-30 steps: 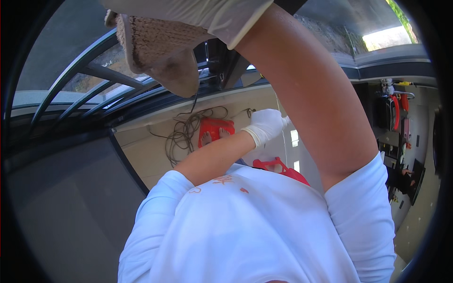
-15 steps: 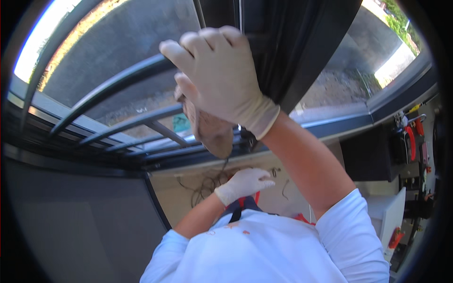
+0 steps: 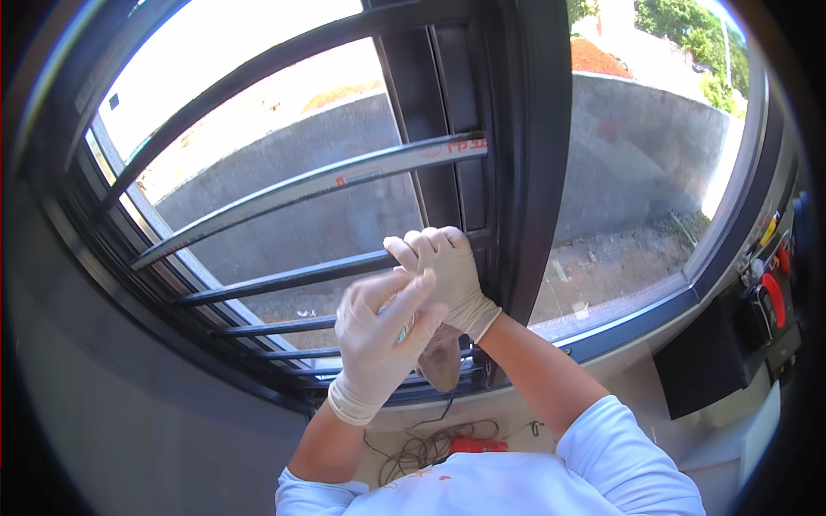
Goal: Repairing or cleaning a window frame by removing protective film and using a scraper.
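My right hand (image 3: 445,279), in a pale glove, is closed on a beige fuzzy pad (image 3: 439,361) against the dark window grille (image 3: 241,288); its fingers curl over a horizontal bar, and the pad's lower part hangs beneath. My left hand (image 3: 374,331), also gloved, is raised just left of the right one, its fingers bent toward the thumb around something small and patterned that I cannot make out. Above both hands runs a paler bar (image 3: 284,198) with red-printed labels. The pad's upper part is hidden behind my hands.
A wide dark post (image 3: 538,172) separates the grille from a right-hand pane, with a grey outside wall (image 3: 637,155) beyond. Tools with red handles (image 3: 770,305) and a black box (image 3: 697,361) are at the right. Coiled cable (image 3: 413,451) and a red object (image 3: 473,444) lie on the floor below.
My view has tilted up to the window, so the grille shows higher. My left hand has risen from low by my body to beside my right hand, which stays on the pad at the bars.
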The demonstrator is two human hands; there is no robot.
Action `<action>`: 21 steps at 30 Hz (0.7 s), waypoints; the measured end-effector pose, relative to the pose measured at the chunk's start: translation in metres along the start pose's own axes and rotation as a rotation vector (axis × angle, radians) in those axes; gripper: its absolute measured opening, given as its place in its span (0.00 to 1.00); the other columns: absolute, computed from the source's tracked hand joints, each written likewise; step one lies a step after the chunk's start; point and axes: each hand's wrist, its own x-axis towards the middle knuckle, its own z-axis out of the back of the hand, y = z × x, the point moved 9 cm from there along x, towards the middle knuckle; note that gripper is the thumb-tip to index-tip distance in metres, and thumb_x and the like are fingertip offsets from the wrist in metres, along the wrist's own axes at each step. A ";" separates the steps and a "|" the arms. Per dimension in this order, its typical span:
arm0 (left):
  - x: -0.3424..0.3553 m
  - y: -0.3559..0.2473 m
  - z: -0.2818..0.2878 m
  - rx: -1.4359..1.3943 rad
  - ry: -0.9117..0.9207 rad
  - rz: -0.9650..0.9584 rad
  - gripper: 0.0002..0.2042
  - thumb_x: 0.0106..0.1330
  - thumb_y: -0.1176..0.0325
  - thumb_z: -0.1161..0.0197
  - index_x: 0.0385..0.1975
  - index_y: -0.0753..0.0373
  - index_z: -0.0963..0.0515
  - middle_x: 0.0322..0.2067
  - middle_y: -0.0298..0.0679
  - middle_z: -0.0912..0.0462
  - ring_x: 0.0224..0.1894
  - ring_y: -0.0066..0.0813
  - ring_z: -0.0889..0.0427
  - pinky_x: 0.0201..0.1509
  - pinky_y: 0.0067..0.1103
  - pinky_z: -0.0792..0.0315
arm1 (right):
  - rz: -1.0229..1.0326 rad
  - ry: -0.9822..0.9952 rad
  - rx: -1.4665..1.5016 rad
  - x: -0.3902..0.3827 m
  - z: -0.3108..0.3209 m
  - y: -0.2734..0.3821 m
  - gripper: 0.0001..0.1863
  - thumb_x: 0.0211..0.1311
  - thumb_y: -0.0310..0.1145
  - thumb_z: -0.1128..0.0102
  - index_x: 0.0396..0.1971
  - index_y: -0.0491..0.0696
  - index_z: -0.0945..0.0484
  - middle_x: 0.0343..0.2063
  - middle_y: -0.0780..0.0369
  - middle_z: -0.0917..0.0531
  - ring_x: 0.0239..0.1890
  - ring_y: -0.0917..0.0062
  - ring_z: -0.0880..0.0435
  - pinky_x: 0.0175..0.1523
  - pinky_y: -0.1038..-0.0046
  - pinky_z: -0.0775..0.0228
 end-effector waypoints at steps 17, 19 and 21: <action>0.109 -0.007 -0.060 0.630 -0.269 -0.272 0.23 0.57 0.54 0.35 0.53 0.54 0.22 0.57 0.36 0.31 0.56 0.34 0.33 0.59 0.33 0.44 | -0.073 -0.037 0.262 -0.007 -0.024 -0.014 0.12 0.61 0.39 0.45 0.41 0.52 0.20 0.37 0.65 0.17 0.46 0.73 0.22 0.53 0.69 0.35; 0.109 -0.005 -0.062 0.614 -0.272 -0.292 0.22 0.56 0.55 0.34 0.51 0.53 0.21 0.55 0.35 0.30 0.55 0.33 0.32 0.58 0.33 0.43 | -0.043 0.137 0.014 -0.016 -0.042 -0.005 0.16 0.66 0.41 0.51 0.50 0.51 0.27 0.45 0.65 0.21 0.53 0.77 0.26 0.59 0.70 0.37; 0.109 -0.002 -0.062 0.604 -0.277 -0.309 0.21 0.55 0.56 0.33 0.50 0.52 0.20 0.54 0.34 0.28 0.54 0.31 0.31 0.58 0.33 0.42 | -0.008 0.309 -0.232 -0.017 -0.054 -0.005 0.21 0.72 0.43 0.57 0.60 0.51 0.34 0.53 0.64 0.25 0.59 0.81 0.31 0.65 0.72 0.39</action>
